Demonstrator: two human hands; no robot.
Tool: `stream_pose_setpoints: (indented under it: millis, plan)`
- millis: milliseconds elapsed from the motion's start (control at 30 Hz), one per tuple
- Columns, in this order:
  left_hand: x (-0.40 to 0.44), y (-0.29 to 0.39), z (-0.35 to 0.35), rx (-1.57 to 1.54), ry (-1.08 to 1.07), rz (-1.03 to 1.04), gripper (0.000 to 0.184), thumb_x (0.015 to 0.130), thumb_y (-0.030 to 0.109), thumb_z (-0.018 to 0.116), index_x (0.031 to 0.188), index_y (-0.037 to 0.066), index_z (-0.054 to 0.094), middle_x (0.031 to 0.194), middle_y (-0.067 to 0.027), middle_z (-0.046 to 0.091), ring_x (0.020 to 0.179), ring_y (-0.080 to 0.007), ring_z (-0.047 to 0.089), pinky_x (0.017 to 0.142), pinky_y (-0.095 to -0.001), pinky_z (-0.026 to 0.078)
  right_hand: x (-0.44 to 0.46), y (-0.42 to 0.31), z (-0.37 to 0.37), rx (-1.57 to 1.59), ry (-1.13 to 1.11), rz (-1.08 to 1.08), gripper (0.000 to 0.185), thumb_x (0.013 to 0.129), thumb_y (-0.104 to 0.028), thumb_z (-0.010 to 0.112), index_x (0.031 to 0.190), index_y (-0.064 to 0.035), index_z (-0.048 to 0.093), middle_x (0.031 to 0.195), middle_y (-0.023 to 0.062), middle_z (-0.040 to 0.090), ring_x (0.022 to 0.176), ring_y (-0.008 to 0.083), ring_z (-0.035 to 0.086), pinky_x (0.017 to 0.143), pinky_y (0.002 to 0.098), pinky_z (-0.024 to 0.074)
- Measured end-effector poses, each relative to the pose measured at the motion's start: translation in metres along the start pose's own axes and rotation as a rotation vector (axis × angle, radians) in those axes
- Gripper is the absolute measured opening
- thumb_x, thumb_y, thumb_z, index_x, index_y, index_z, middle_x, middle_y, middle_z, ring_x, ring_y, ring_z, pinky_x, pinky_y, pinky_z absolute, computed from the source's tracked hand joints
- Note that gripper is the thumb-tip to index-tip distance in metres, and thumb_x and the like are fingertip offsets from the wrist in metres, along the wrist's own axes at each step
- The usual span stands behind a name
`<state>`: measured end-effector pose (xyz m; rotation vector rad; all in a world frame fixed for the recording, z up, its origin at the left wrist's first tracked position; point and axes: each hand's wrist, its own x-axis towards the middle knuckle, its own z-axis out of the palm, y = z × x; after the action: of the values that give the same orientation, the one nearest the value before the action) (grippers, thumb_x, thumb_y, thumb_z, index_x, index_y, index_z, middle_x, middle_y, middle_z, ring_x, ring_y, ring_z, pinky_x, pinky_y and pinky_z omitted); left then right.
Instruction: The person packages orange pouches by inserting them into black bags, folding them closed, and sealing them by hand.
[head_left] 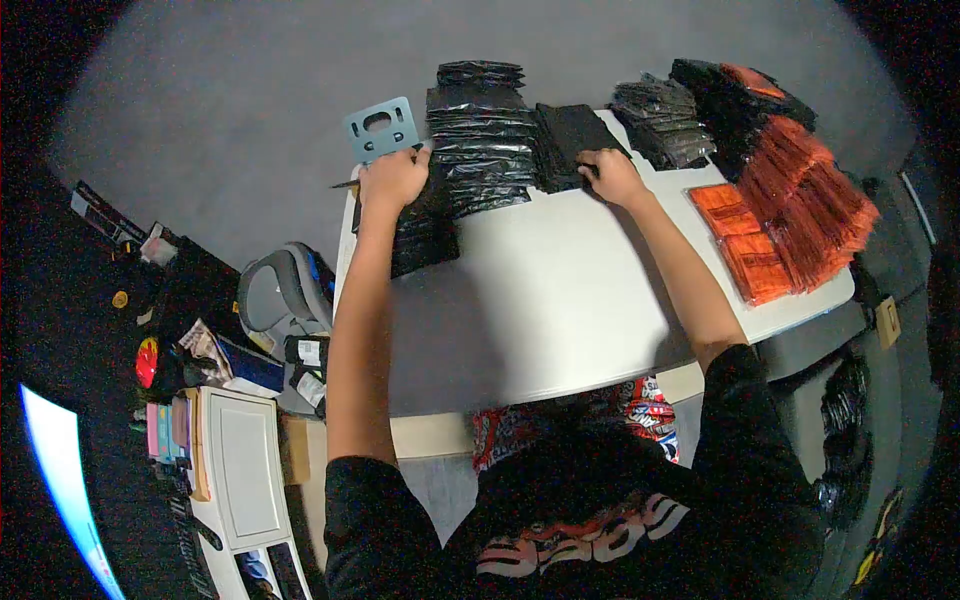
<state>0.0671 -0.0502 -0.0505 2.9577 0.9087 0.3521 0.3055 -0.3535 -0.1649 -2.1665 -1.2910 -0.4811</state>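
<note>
My left hand (pixel 396 180) is at the table's back left, its fingers curled at the lower edge of a grey-blue plate with cut-out holes (pixel 381 127). What it grips there is too small to make out. Dark packets (pixel 425 240) lie just below and right of it. A tall stack of shiny black plastic packets (pixel 482 140) stands between my hands. My right hand (pixel 610 175) rests with bent fingers on the right edge of a matte black pile (pixel 570 135); whether it pinches anything is unclear.
On the white table (pixel 560 290), grey-black packets (pixel 662 120) lie at the back right, beside orange packets (pixel 740 240) and a large reddish bundle (pixel 810 200). A grey chair (pixel 275 290) and a white cabinet (pixel 243 465) stand left of the table.
</note>
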Motion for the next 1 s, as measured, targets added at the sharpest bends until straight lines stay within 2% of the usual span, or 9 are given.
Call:
stream_pose_setpoints:
  millis: [33, 267, 400, 633, 700, 800, 833, 900, 1000]
  plan:
    - [-0.002, -0.001, 0.0, -0.021, -0.016, -0.02, 0.063, 0.105, 0.056, 0.032, 0.125, 0.013, 0.073, 0.129, -0.0183, 0.071, 0.125, -0.0398, 0.063, 0.114, -0.0631, 0.034, 0.0, 0.001, 0.001, 0.005, -0.003, 0.005, 0.023, 0.092, -0.017, 0.069, 0.111, -0.0077, 0.078, 0.098, 0.0208, 0.075, 0.093, 0.0428, 0.071, 0.089, 0.0512, 0.0563]
    - [-0.004, -0.007, 0.003, -0.059, 0.045, 0.013, 0.058, 0.107, 0.049, 0.031, 0.121, 0.011, 0.072, 0.125, -0.0196, 0.071, 0.121, -0.0425, 0.064, 0.114, -0.0653, 0.032, 0.007, -0.01, -0.012, -0.202, -0.076, -0.09, 0.019, 0.093, -0.024, 0.067, 0.096, -0.0092, 0.078, 0.087, 0.0194, 0.074, 0.082, 0.0396, 0.072, 0.077, 0.0508, 0.0587]
    - [-0.005, -0.011, 0.002, -0.223, 0.303, 0.054, 0.045, 0.107, 0.039, 0.039, 0.116, 0.011, 0.072, 0.119, -0.0192, 0.073, 0.114, -0.0429, 0.066, 0.113, -0.0619, 0.035, -0.003, -0.062, -0.055, -0.219, 0.095, -0.041, 0.026, 0.092, -0.03, 0.065, 0.084, -0.0074, 0.074, 0.073, 0.0195, 0.071, 0.07, 0.0387, 0.071, 0.069, 0.0513, 0.0588]
    - [-0.029, -0.012, -0.029, -0.536, 0.752, 0.255, 0.022, 0.101, 0.022, 0.055, 0.109, 0.01, 0.071, 0.11, -0.0156, 0.074, 0.106, -0.0416, 0.067, 0.108, -0.0542, 0.044, -0.083, -0.178, -0.086, -0.209, -0.197, 0.012, 0.027, 0.085, -0.026, 0.066, 0.076, -0.0028, 0.074, 0.074, 0.0228, 0.071, 0.071, 0.0401, 0.073, 0.07, 0.0527, 0.0597]
    - [-0.043, -0.005, -0.043, -0.626, 0.848, 0.343, 0.021, 0.1, 0.018, 0.055, 0.108, 0.007, 0.071, 0.107, -0.0135, 0.073, 0.103, -0.0389, 0.068, 0.103, -0.0485, 0.048, -0.096, -0.17, -0.07, 0.101, -0.209, -0.053, 0.025, 0.09, -0.023, 0.064, 0.083, -0.0019, 0.074, 0.081, 0.0265, 0.071, 0.08, 0.0454, 0.071, 0.077, 0.0542, 0.0586]
    - [-0.066, 0.006, -0.064, -0.524, 0.97, 0.54, 0.019, 0.098, 0.014, 0.057, 0.109, 0.006, 0.071, 0.105, -0.0133, 0.073, 0.1, -0.0351, 0.068, 0.095, -0.0433, 0.052, -0.11, -0.157, -0.085, 0.193, -0.271, -0.017, 0.023, 0.096, -0.02, 0.062, 0.104, -0.006, 0.079, 0.098, 0.0189, 0.076, 0.088, 0.0387, 0.072, 0.087, 0.0475, 0.0574]
    - [-0.076, 0.012, -0.068, -0.519, 0.966, 0.535, 0.019, 0.098, 0.014, 0.057, 0.109, 0.006, 0.071, 0.105, -0.0133, 0.073, 0.1, -0.0351, 0.068, 0.095, -0.0433, 0.052, -0.116, -0.15, -0.094, 0.124, -0.371, 0.081, 0.025, 0.097, -0.021, 0.061, 0.106, -0.0051, 0.078, 0.111, 0.0191, 0.075, 0.101, 0.0379, 0.072, 0.093, 0.0464, 0.0571]
    - [-0.105, 0.031, -0.068, -0.583, 0.819, 0.653, 0.018, 0.097, 0.013, 0.06, 0.109, 0.006, 0.071, 0.106, -0.0142, 0.073, 0.102, -0.0326, 0.069, 0.095, -0.0421, 0.053, -0.137, -0.108, -0.09, -0.028, -0.182, -0.112, 0.03, 0.099, -0.024, 0.06, 0.115, -0.0026, 0.075, 0.129, 0.0198, 0.069, 0.117, 0.0394, 0.067, 0.096, 0.0472, 0.0566]
    - [-0.137, 0.067, -0.021, -0.713, 0.306, 0.699, 0.022, 0.098, 0.014, 0.062, 0.117, 0.006, 0.069, 0.111, -0.0154, 0.074, 0.113, -0.0329, 0.069, 0.104, -0.0421, 0.051, -0.17, -0.086, -0.078, -0.237, -0.192, 0.02, 0.039, 0.101, -0.029, 0.059, 0.125, -0.0005, 0.069, 0.142, 0.0216, 0.062, 0.127, 0.0424, 0.062, 0.099, 0.0486, 0.056]
